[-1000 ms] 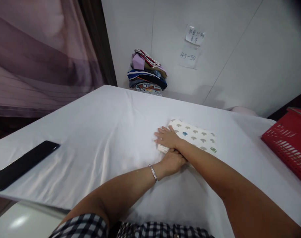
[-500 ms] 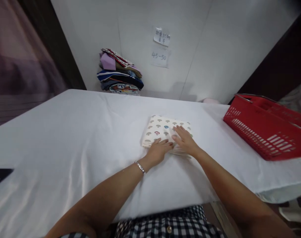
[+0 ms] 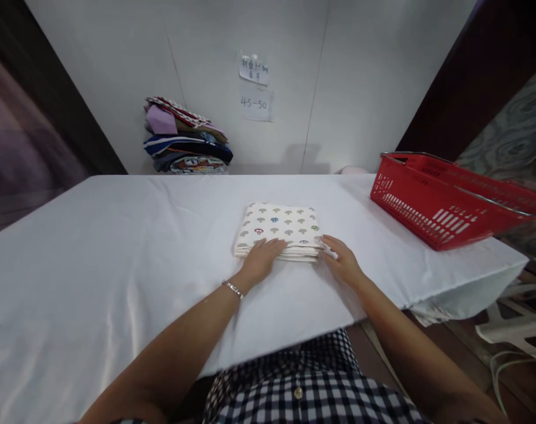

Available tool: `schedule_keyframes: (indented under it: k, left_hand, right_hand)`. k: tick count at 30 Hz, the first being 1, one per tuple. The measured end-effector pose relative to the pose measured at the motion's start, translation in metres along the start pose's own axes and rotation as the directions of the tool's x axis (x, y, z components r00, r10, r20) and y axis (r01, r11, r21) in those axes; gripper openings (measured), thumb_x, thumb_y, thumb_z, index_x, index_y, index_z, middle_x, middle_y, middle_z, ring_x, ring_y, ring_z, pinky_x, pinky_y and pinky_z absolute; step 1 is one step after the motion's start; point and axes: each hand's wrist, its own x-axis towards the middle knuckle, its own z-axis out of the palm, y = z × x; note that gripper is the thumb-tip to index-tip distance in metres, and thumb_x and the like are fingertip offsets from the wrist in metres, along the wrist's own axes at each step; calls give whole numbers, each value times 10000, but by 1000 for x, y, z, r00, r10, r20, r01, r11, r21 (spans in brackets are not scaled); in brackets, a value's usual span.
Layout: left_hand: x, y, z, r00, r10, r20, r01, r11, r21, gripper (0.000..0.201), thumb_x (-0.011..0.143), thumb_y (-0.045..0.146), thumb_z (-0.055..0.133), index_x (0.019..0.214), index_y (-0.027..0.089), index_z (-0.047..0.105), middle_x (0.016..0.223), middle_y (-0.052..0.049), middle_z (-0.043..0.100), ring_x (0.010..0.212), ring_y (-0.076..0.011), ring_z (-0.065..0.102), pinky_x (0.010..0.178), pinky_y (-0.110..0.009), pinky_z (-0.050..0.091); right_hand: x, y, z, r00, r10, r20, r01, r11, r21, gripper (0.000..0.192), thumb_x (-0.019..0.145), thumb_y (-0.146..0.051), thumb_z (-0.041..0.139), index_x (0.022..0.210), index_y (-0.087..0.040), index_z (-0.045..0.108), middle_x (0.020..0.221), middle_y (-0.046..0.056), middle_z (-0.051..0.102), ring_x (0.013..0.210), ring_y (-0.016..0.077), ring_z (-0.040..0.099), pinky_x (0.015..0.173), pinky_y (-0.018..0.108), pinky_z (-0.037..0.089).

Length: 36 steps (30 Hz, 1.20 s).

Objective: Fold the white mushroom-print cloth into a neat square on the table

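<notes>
Left hand [image 3: 260, 261] lies flat, fingers spread, palm down on the near edge of the folded cloth [image 3: 279, 228], pressing lightly rather than gripping. A bracelet [image 3: 232, 288] sits on that wrist. Folded cloth: cream, printed with small mushroom shapes, resting near the middle of the white-covered table [image 3: 118, 247], several layers showing at the near edge. Judged light, soft and limp; the stack would likely sag or unfold if lifted by one corner, so a hold under both near corners or along both short sides appears soundest. Right hand [image 3: 344, 263] rests open on the sheet, fingertips just touching the cloth's near right corner, holding nothing. Both forearms reach forward, elbows low, wrists nearly level with the table. Red basket [image 3: 431, 203] stands well apart at the right edge. Stacked garments [image 3: 186, 138] lie against the far wall.
</notes>
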Motion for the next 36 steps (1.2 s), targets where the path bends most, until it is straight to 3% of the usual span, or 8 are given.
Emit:
schedule_keyframes:
  k: [4, 7, 10, 15, 20, 26, 29, 36]
  left_hand:
    - [0, -1, 2, 997, -9, -79, 13, 999, 50, 570, 828, -13, 323, 1349, 195, 421, 1368, -57, 490, 1275, -162, 432, 1100, -383, 309]
    - [-1, -2, 4, 994, 3, -114, 5, 997, 74, 537, 842, 6, 325, 1338, 181, 434, 1355, -78, 501, 1269, -179, 440, 1082, -395, 339]
    - [-1, -2, 4, 992, 32, -123, -22, 996, 83, 558, 840, -1, 321, 1345, 212, 427, 1358, -65, 498, 1268, -187, 441, 1056, -418, 366]
    - [0, -2, 2, 993, 50, -106, -42, 996, 76, 618, 802, -43, 331, 1339, 243, 442, 1358, -56, 499, 1259, -196, 450, 1044, -424, 370]
    - [1, -1, 1, 996, 18, -82, -13, 998, 62, 617, 803, -40, 320, 1344, 236, 434, 1336, -39, 524, 1254, -185, 455, 1053, -413, 356]
    - [1, -1, 1, 996, 3, -90, -3, 1000, 1, 553, 831, 3, 335, 1311, 247, 461, 1316, -19, 543, 1261, -173, 447, 1067, -412, 338]
    - [0, 0, 1, 991, 10, -134, -16, 999, -42, 506, 841, 33, 343, 1286, 231, 482, 1283, -28, 569, 1238, -183, 469, 1055, -424, 350]
    - [1, 5, -9, 963, -15, -270, -38, 981, -190, 386, 826, 208, 507, 1211, 201, 537, 1194, -64, 614, 1122, -213, 543, 971, -404, 423]
  right_hand:
    - [10, -3, -1, 999, 34, 8, -35, 998, 61, 349, 806, -310, 570, 1150, -283, 620, 1255, 64, 564, 1118, 228, 538, 776, 352, 522]
    - [15, -11, -3, 1000, 26, -14, -25, 998, 66, 270, 839, -322, 531, 1075, -262, 649, 1133, 62, 611, 989, 203, 580, 658, 299, 515]
    - [21, -19, -2, 998, -64, 22, 66, 993, -97, 232, 842, -312, 544, 1035, -260, 663, 1067, 63, 622, 989, 222, 551, 686, 326, 504]
    - [34, -26, 2, 961, -203, 186, 256, 905, -340, 179, 863, -219, 519, 888, -234, 696, 908, 66, 641, 875, 214, 529, 767, 356, 452]
    - [30, -22, 3, 954, -286, 90, 299, 898, -321, 222, 902, -225, 469, 931, -210, 688, 907, 71, 646, 838, 202, 534, 744, 343, 440]
    - [15, -12, 5, 935, -335, 112, 353, 869, -347, 210, 897, -225, 490, 925, -231, 698, 887, 62, 657, 811, 201, 538, 697, 339, 446]
    - [16, -14, 6, 940, -331, 78, 338, 885, -321, 212, 900, -224, 484, 939, -234, 692, 875, 57, 653, 816, 198, 539, 703, 335, 450]
    - [24, -25, 9, 938, -296, 180, 343, 863, -371, 232, 881, -202, 492, 1043, -201, 658, 939, 83, 636, 848, 210, 531, 744, 350, 422]
